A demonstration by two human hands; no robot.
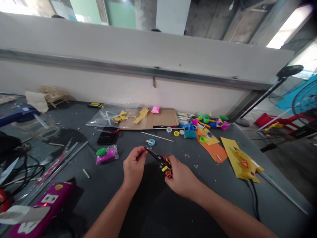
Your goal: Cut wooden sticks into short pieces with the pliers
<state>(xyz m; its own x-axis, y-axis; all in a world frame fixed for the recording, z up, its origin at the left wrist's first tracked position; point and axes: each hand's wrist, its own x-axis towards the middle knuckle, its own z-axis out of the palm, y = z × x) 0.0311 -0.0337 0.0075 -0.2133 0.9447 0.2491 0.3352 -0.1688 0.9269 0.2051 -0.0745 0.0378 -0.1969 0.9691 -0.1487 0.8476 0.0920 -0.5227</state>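
Head view: black pliers [155,156] between left hand [135,167], right hand [180,177]; red-yellow strips [166,166] by right.

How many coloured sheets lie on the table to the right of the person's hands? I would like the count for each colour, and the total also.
Yellow sheets: 2
Orange sheet: 1
Total: 3

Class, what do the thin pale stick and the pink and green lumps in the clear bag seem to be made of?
The thin pale stick looks like unpainted wood: matte, straw-coloured. The pink and green lumps are probably modelling clay, given their soft, irregular shapes.
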